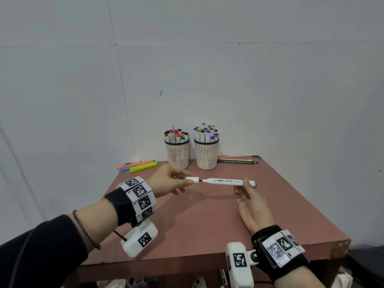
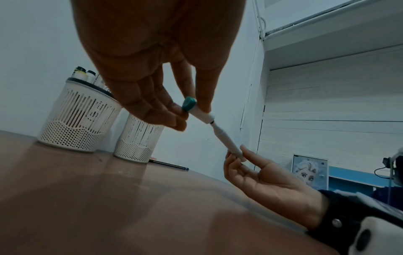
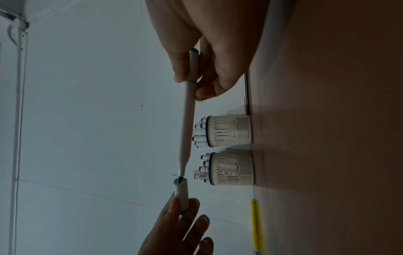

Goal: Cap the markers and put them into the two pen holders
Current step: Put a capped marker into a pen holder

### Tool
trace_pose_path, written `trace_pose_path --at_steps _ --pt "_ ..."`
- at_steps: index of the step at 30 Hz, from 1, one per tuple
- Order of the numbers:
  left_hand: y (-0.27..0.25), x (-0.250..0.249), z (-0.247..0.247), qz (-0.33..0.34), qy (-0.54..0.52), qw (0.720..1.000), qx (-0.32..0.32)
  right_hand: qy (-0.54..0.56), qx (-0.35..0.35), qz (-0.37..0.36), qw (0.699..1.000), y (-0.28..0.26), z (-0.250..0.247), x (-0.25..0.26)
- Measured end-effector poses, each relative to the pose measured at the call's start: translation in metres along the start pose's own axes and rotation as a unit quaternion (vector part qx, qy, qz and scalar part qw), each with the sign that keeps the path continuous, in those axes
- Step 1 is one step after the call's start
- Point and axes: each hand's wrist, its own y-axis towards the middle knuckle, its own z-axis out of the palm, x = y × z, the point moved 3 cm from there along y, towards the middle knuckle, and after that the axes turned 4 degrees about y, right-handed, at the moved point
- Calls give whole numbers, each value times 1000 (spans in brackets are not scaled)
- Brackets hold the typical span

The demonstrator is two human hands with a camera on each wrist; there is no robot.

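Note:
My right hand [image 1: 245,187] pinches the green-ended tail of a white marker [image 1: 226,181] held level above the table [image 1: 207,221]. Its dark tip points left. My left hand [image 1: 176,179] pinches the white cap with a green end [image 1: 191,179]; the cap's mouth sits right at the tip, which in the right wrist view just enters the cap [image 3: 180,191]. The left wrist view shows the cap [image 2: 196,110] and the marker [image 2: 229,143] in one line. Two cream pen holders, left [image 1: 178,152] and right [image 1: 206,153], stand at the table's back, both packed with capped markers.
A yellow highlighter [image 1: 143,166] and orange pens [image 1: 135,164] lie at the back left of the table. Thin pens [image 1: 236,161] lie at the back right beside the right holder. The wall rises directly behind the holders.

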Motion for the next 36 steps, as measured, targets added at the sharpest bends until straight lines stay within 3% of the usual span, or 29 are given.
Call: trace_pose_path --at_steps 13,22,36 --pt "-8 -4 17 -2 -44 999 -20 -5 68 15 998 -7 6 -2" --pt "-9 -10 21 43 -29 997 -57 -19 84 35 996 -10 7 -3" --pt "-16 -29 19 29 -63 995 -69 4 61 79 995 -15 8 -5"
